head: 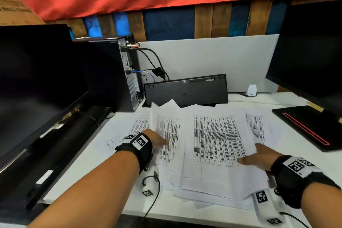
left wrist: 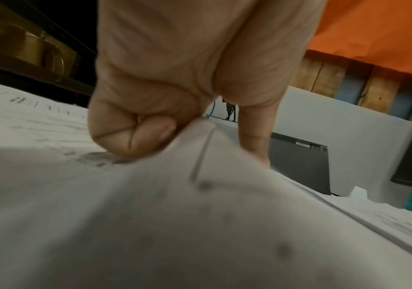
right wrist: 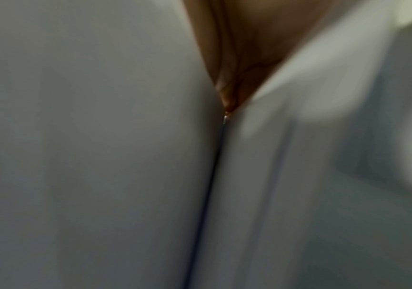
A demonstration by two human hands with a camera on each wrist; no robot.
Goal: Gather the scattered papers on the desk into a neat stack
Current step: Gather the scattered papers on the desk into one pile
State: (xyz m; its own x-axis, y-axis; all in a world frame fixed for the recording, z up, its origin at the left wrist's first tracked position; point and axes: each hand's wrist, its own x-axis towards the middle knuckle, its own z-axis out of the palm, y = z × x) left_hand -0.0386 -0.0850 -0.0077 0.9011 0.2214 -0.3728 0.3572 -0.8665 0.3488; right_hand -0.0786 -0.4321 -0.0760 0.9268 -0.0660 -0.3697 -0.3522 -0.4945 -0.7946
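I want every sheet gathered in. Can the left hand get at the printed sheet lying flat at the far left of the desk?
Probably yes: the far-left sheet lies bare just beside the left hand, but that hand already pinches a lifted sheet.

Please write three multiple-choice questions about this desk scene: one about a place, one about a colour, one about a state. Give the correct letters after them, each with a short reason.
1. Where is the keyboard?
A. flat under the papers
B. standing on edge behind the papers
C. on the PC tower

2. What colour is the stripe on the laptop?
A. red
B. green
C. white

3. What is the left hand doing?
A. resting open on bare desk
B. typing
C. pinching a sheet

Answers:
1. B, the head view shows the keyboard's underside upright against the white panel, beyond the papers.
2. A, a red line runs along the closed black laptop at the right.
3. C, the left wrist view shows curled fingers and thumb gripping a lifted sheet; the right hand holds the edge of the pile.
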